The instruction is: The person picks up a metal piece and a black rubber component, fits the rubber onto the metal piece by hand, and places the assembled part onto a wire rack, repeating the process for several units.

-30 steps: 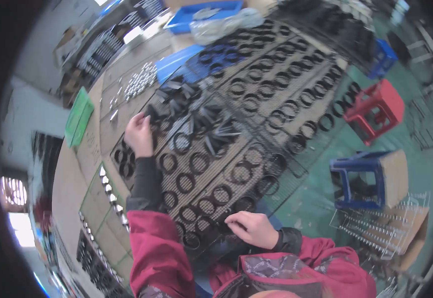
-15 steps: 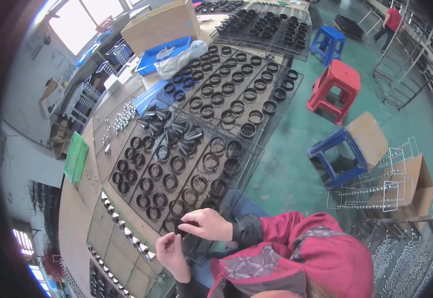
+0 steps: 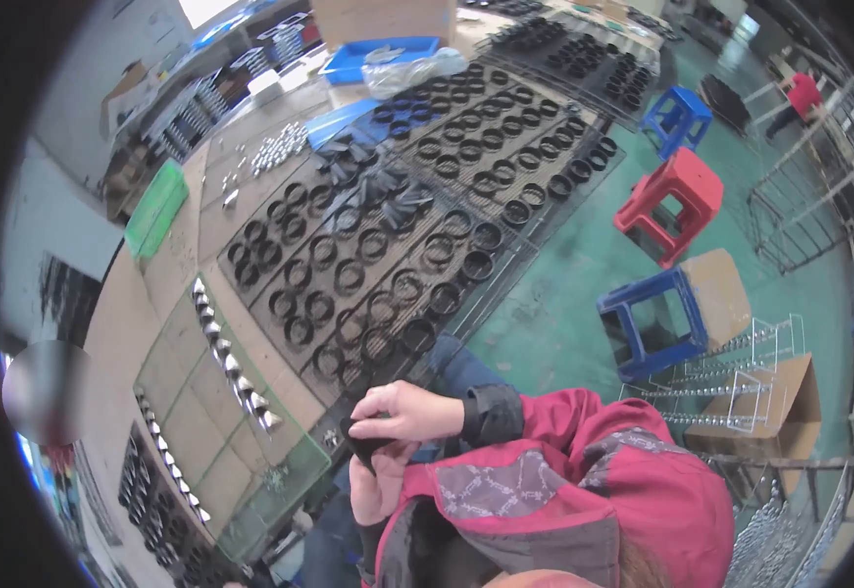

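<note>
In front of my chest, both hands are closed on a black ring [image 3: 368,447], mostly hidden by the fingers. My right hand [image 3: 409,412] grips it from above, thumb and fingers bent around its top. From below, my left hand [image 3: 376,485] holds its lower side. Just beyond my hands is a wire mesh rack [image 3: 280,289] carrying rows of black rings [image 3: 349,276]. Dark cone-shaped pieces [image 3: 402,208] lie heaped on its far part. Left of my hands, a row of shiny silver pieces [image 3: 229,361] lies on a green-edged glass sheet [image 3: 187,382].
Loose silver parts [image 3: 280,147], a green tray [image 3: 155,209] and a blue tray [image 3: 378,54] sit on the table. On the right stand a red stool [image 3: 670,201], blue stools [image 3: 651,323] and a cardboard box [image 3: 785,412]. Another person [image 3: 802,95] is far right.
My hands have come together around the black ring and drawn back from the rack's edge. The left hand has moved beneath the right. The view has tilted down and turned.
</note>
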Motion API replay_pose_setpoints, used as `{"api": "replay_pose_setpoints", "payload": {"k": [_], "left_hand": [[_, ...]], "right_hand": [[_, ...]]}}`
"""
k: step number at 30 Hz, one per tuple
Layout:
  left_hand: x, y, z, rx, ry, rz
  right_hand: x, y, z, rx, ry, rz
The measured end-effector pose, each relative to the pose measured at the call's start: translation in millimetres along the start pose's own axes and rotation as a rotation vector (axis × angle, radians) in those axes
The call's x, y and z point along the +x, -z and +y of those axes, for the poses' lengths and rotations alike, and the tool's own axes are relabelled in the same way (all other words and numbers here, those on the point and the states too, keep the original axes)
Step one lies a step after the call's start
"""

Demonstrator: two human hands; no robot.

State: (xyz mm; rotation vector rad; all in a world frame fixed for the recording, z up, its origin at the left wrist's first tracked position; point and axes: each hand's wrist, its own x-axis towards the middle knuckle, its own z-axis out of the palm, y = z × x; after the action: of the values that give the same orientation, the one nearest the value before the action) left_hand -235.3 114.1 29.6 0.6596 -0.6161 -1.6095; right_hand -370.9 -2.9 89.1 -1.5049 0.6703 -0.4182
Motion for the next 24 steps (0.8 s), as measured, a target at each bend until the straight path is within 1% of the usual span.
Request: {"api": "replay_pose_setpoints", "payload": {"k": [2,4,5,6,7,8,9,11,12,14,18,20,24], "left_hand": [[-8.9,-11.9,11.3,0.026,0.001,-0.099],[3.8,-23.7,13.3,0.002,-0.046,0.007],[-8.5,-23.3,13.4,-0.017,-0.084,0.132],[0.9,-27.2,14.8,-0.031,-0.085,0.146],[8.0,-25.8,16.5,-0.055,-0.075,0.116],[-5.8,-15.3,20.0,-0.075,-0.076,0.159],[-11.2,-9.0,15.1,-0.085,-0.082,0.176],[-21.7,10.3,10.8,-0.11,-0.102,0.108],[-22.3,11.4,10.7,-0.107,-0.117,0.116],[-26.9,16.8,10.5,-0.095,-0.145,0.088],[-31.9,22.1,10.7,-0.048,-0.104,0.121],[-32.4,22.2,9.3,-0.027,-0.11,0.137],[-34.2,22.7,7.7,-0.009,-0.098,0.178]], "right_hand": [[5.0,-13.2,3.0,-0.042,0.06,0.03],[6.0,-8.3,-3.0,-0.07,0.068,0.085],[9.0,-22.0,0.6,-0.069,0.057,0.074],[8.0,-16.4,-5.3,-0.004,0.016,0.074],[10.2,-13.6,-7.9,0.103,-0.06,0.129],[17.8,-29.3,-3.6,0.231,-0.17,0.12],[15.5,-29.1,-2.0,0.171,-0.147,0.111],[23.1,-30.1,0.7,-0.097,0.037,0.183],[22.9,-30.9,-4.1,-0.092,-0.002,0.143],[22.1,-35.9,-11.9,-0.095,-0.153,0.051],[26.6,-45.8,-6.6,-0.103,-0.062,0.028],[27.8,-49.1,-0.3,-0.204,0.086,0.069],[26.9,-51.2,-4.6,-0.172,0.012,0.071]]}}
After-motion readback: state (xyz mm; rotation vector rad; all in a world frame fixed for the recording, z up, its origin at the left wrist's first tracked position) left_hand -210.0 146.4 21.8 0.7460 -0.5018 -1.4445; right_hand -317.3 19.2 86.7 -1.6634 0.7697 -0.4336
